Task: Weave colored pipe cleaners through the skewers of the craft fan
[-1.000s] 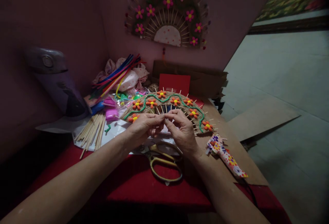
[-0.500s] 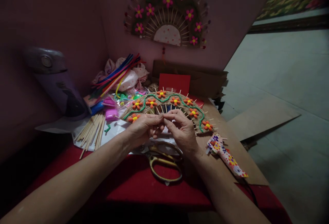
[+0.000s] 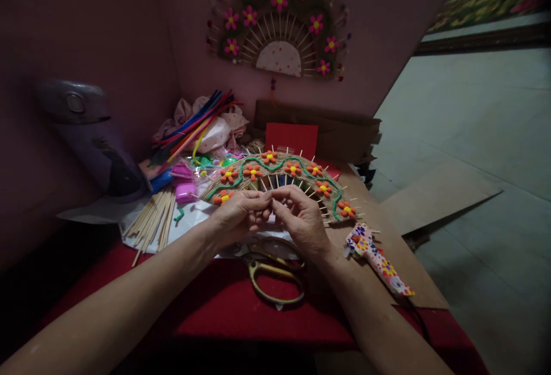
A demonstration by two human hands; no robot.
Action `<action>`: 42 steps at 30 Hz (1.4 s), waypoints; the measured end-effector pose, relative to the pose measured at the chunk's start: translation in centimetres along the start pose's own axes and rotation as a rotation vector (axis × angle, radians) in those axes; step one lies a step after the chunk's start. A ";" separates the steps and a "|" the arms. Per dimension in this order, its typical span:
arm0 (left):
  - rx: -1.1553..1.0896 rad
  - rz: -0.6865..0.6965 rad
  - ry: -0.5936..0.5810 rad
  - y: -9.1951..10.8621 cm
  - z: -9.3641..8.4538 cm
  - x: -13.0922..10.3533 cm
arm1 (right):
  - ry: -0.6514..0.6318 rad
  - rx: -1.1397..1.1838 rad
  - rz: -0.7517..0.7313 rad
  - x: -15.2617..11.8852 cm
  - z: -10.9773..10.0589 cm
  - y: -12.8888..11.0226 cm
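My left hand and my right hand meet fingertip to fingertip in front of the half-round craft piece. Both are closed in a pinch; whatever lies between the fingers is too small or too hidden to name. Behind them stands the twine-wrapped arch, with orange clay flowers, a wavy green strip and thin sticks poking from its edge. Below my hands lie gold-handled scissors, their blades partly covered by my hands.
Wooden sticks lie left on white paper, near a purple tumbler, pink clay packs and coloured pipe cleaners. At right, a flower-patterned glue gun rests on cardboard. A similar pink-flowered arch hangs on the wall.
My fingertips stay together, with the right fingers shifting slightly against the left. The whole view has drifted a little; the things on the table stay put.
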State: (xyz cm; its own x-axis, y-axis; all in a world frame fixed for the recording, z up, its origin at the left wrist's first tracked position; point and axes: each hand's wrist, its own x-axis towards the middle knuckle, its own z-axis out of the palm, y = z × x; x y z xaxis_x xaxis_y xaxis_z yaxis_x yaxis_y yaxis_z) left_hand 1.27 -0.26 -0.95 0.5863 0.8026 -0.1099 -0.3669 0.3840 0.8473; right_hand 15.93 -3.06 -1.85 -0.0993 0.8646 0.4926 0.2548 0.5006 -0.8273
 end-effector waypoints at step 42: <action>-0.017 0.019 -0.078 -0.1 -0.1 -0.2 | -0.059 0.046 0.021 0.0 -0.4 -0.1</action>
State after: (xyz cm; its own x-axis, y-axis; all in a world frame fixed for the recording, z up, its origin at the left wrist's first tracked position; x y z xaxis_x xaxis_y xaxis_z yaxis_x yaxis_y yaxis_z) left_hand 1.08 -0.43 -1.10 0.6333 0.7721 -0.0523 -0.3903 0.3769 0.8400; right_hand 16.26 -3.12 -1.63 -0.1510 0.8754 0.4593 0.2136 0.4825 -0.8494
